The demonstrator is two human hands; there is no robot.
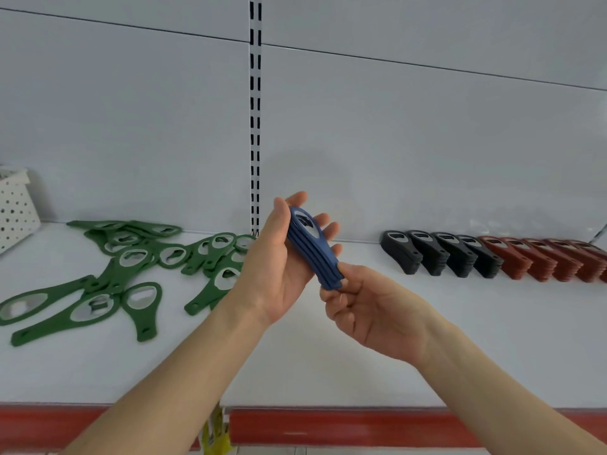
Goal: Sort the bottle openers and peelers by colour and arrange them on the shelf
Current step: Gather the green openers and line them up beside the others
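both forearms come up from the bottom edge and meet over the middle of the white shelf (328, 356). the left hand (279, 267) is raised with the palm turned to the right, the thumb stands up and the fingers are curled behind a stack of blue bottle openers (313, 247). it grips this stack at the wide upper end. the right hand (371, 307) is lower and to the right, palm up, and its thumb and fingertips pinch the narrow lower end of the same stack. so both hands are closed on the blue stack, which is held in the air above the shelf, tilted, with the metal ring end up. from the side edges i count about 4 blue openers in it, but i cannot tell exactly.

to the left of the hands, green bottle openers (131, 264) lie loose and overlapping on the shelf; there are more than 10 and the exact number is not clear. to the right, well apart from the hands, 4 stacks of black bottle openers (443, 254) stand in a row, and just beside them about 5 stacks of red bottle openers (542, 261) go on to the picture edge. a white perforated basket (16, 208) is at the far left.
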